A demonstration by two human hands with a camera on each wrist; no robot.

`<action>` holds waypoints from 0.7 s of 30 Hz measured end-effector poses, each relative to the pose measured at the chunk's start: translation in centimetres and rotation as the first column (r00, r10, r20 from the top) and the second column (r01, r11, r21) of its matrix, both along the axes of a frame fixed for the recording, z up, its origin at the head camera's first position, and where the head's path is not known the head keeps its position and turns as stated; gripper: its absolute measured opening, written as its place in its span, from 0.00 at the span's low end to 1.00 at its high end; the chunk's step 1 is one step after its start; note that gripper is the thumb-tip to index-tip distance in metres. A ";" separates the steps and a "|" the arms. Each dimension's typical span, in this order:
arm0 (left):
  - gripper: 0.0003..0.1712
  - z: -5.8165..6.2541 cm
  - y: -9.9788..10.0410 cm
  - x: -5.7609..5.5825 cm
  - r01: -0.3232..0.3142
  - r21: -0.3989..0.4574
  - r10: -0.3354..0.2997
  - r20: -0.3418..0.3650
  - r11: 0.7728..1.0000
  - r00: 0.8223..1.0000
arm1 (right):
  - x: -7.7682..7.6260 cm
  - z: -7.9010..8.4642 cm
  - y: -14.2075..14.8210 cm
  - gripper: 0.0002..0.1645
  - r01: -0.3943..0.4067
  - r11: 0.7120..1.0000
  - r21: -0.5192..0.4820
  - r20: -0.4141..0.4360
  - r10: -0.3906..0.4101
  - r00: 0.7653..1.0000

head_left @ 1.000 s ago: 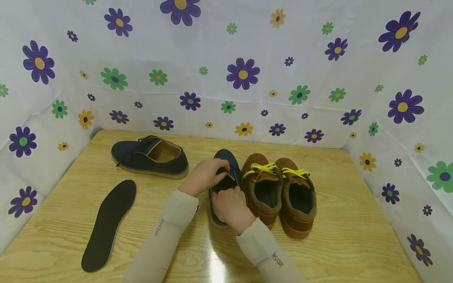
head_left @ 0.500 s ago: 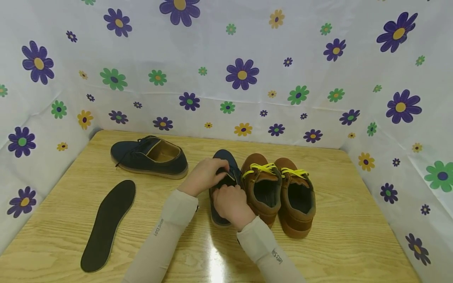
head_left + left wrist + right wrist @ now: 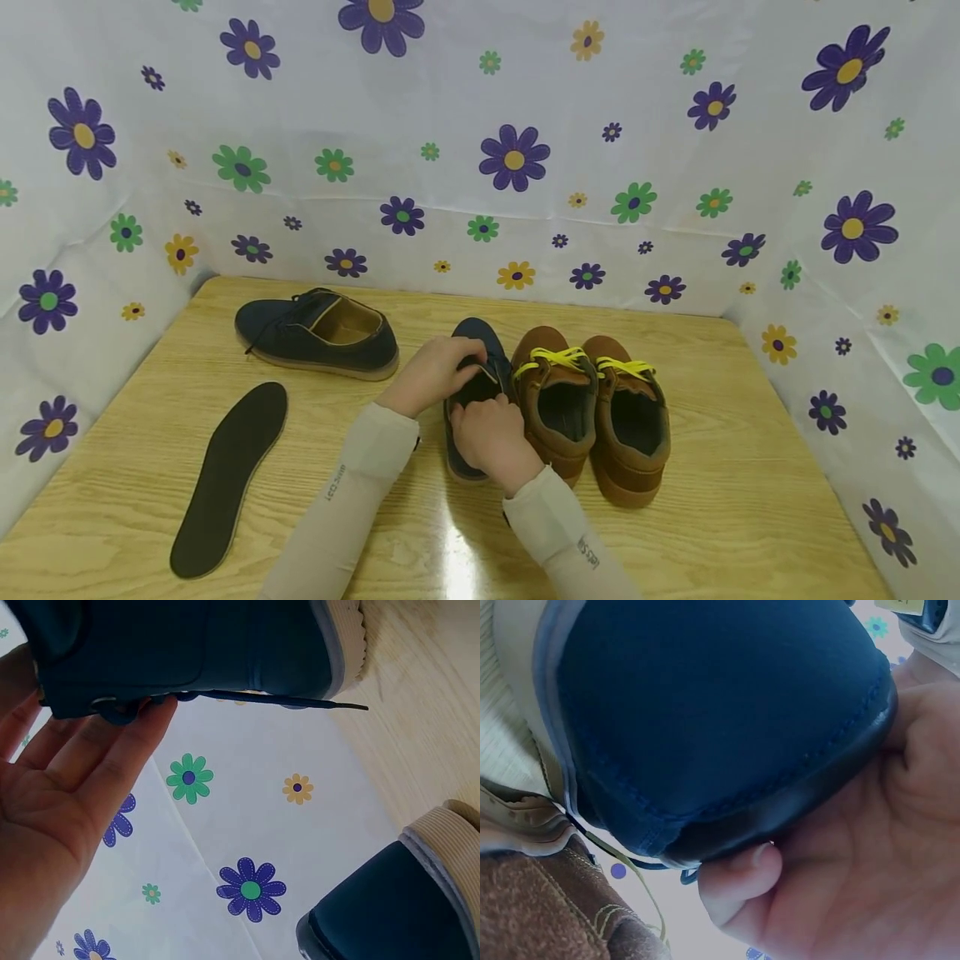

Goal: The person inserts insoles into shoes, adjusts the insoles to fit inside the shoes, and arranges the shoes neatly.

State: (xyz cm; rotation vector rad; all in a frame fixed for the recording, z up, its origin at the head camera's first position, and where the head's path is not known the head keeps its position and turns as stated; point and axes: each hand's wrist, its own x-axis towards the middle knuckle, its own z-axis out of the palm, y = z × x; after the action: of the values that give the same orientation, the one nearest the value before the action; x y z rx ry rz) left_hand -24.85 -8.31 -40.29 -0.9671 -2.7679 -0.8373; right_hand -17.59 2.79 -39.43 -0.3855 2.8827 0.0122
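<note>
A navy lace-up shoe (image 3: pixel 474 331) stands with its toe pointing away, left of the brown pair. My left hand (image 3: pixel 429 375) grips its upper beside the laces; in the left wrist view, fingertips lie along the eyelet edge near a dangling lace (image 3: pixel 285 699). Into the shoe's opening reaches my right hand (image 3: pixel 491 435), its fingertips hidden inside. The right wrist view has the shoe's heel (image 3: pixel 720 705) close up, with a bent digit (image 3: pixel 742 877) just below the collar. I cannot tell whether the hidden fingers hold anything. A black insole (image 3: pixel 228 479) lies flat at the left.
The other navy shoe (image 3: pixel 315 332) sits at the back left, tan-lined and turned sideways. Two brown shoes (image 3: pixel 632 417) with yellow laces stand right against the worked shoe's right side. A white flowered cloth (image 3: pixel 420 108) walls the wooden table (image 3: pixel 750 467) at back and sides.
Both hands stay in nearly the same place on the navy shoe. The right hand shifts only slightly at the opening.
</note>
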 end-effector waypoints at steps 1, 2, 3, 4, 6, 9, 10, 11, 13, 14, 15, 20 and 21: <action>0.03 -0.1 0.0 0.0 0.000 0.005 0.000 0.002 1.000 1.000 | 0.0 0.0 0.0 0.28 0.010 1.000 -0.011 0.006 -0.010 1.000; 0.03 -0.1 0.0 0.0 0.000 0.012 0.000 0.005 1.000 1.000 | 0.1 0.0 0.0 0.29 0.023 0.999 -0.027 0.009 -0.022 1.000; 0.03 -0.1 -0.1 -0.1 -0.001 0.018 0.001 0.008 1.000 1.000 | 0.1 0.1 -0.1 0.31 0.037 0.998 -0.047 0.009 -0.037 0.999; 0.03 -0.2 -0.1 -0.1 -0.002 0.023 0.002 0.011 1.000 1.000 | 0.1 0.1 -0.1 0.32 0.038 0.998 -0.050 0.009 -0.037 0.999; 0.03 -0.2 -0.1 -0.1 -0.005 0.030 0.004 0.016 1.000 1.000 | 0.2 0.1 -0.1 0.34 0.042 0.997 -0.057 0.003 -0.042 0.999; 0.03 -0.2 -0.2 -0.1 0.002 0.031 -0.003 0.016 1.000 1.000 | 0.3 0.0 -0.1 0.34 0.043 0.997 -0.062 -0.011 -0.043 0.999; 0.03 -0.2 -0.2 -0.1 0.005 0.029 -0.006 0.019 1.000 1.000 | 0.4 -0.1 -0.1 0.34 0.045 0.997 -0.065 -0.015 -0.046 0.999; 0.03 -0.2 -0.2 -0.1 0.010 0.027 -0.010 0.022 1.000 1.000 | 0.4 -0.1 -0.1 0.34 0.049 0.996 -0.071 -0.021 -0.050 0.999; 0.03 -0.1 -0.2 -0.1 0.018 0.024 -0.018 0.027 1.000 0.999 | 0.5 -0.3 -0.1 0.35 0.055 0.995 -0.082 -0.027 -0.057 0.998; 0.03 -0.1 -0.2 -0.1 0.021 0.022 -0.022 0.030 1.000 0.999 | 0.5 -0.4 -0.1 0.35 0.055 0.995 -0.085 -0.029 -0.058 0.998; 0.03 -0.1 -0.2 -0.1 0.023 0.022 -0.024 0.034 0.999 0.999 | 0.5 -0.4 -0.1 0.34 0.056 0.994 -0.094 -0.034 -0.059 0.998; 0.03 0.1 -0.2 -0.2 0.028 0.020 -0.029 0.045 0.999 0.999 | 0.3 -0.5 0.1 0.33 0.036 0.991 -0.129 -0.037 -0.041 0.998; 0.03 0.1 -0.3 -0.2 0.030 0.020 -0.031 0.044 0.999 0.999 | 0.3 -0.5 0.1 0.33 0.027 0.991 -0.131 -0.035 -0.032 0.999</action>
State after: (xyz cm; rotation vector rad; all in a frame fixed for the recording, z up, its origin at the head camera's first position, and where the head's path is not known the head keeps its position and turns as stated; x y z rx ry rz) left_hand -25.03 -8.58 -40.18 -1.0024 -2.7833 -0.8998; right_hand -17.27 2.94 -39.98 -0.3698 2.9340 -0.1765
